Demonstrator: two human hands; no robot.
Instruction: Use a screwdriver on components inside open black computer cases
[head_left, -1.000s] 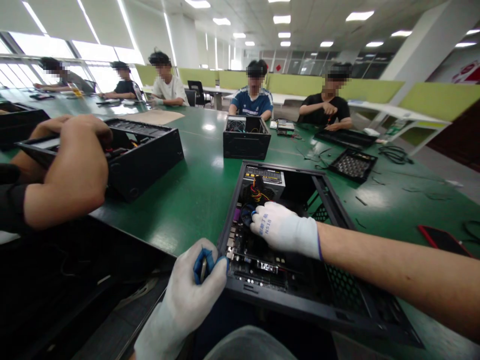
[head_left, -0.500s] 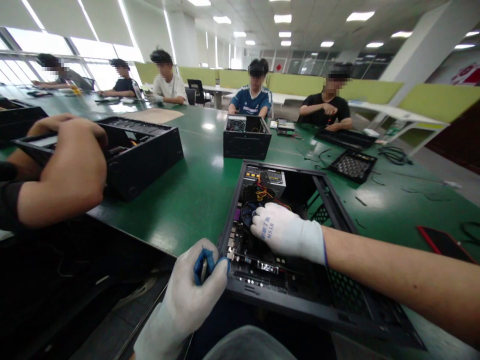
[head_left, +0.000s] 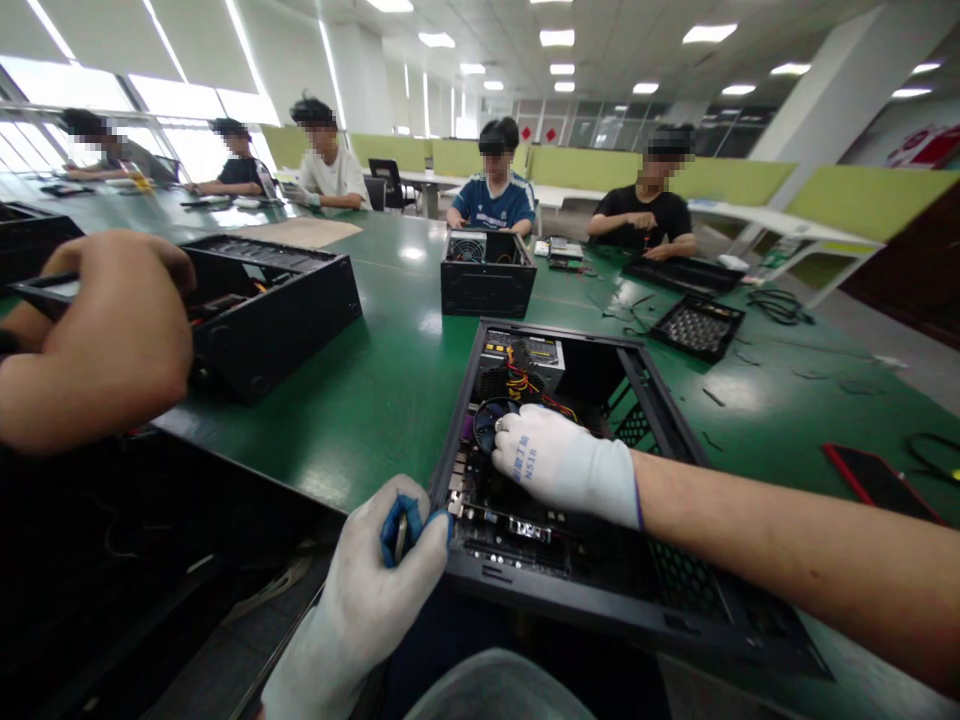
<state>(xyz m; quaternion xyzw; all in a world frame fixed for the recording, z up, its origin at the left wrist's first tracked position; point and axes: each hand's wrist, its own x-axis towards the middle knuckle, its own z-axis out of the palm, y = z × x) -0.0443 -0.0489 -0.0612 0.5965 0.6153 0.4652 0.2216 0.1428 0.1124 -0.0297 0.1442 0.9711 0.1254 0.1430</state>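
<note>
An open black computer case [head_left: 577, 600] lies on its side in front of me, its inside facing up. My right hand [head_left: 544, 455], in a white glove, reaches into it with fingers curled beside the round cooler fan [head_left: 489, 425]. What those fingertips grip, if anything, is hidden. At the case's near left corner, my left hand [head_left: 390, 555] is curled in a white glove with blue fingers, closed round a slim metal piece [head_left: 401, 537]. Inside the case I see a power supply [head_left: 544, 352], coloured wires [head_left: 517, 378] and a metal-edged card [head_left: 529, 528].
A co-worker's arm [head_left: 112, 340] bends over another black case [head_left: 281, 320] at left. A third case [head_left: 487, 285] stands across the green table [head_left: 397, 400]. At right lie a black tray [head_left: 697, 328], a cable coil [head_left: 780, 306] and a red-edged black object [head_left: 877, 485]. Several people sit opposite.
The whole view has shifted slightly, moving the scene a little left. Both my hands keep nearly the same place at the case. The co-worker's arm at left has moved slightly left.
</note>
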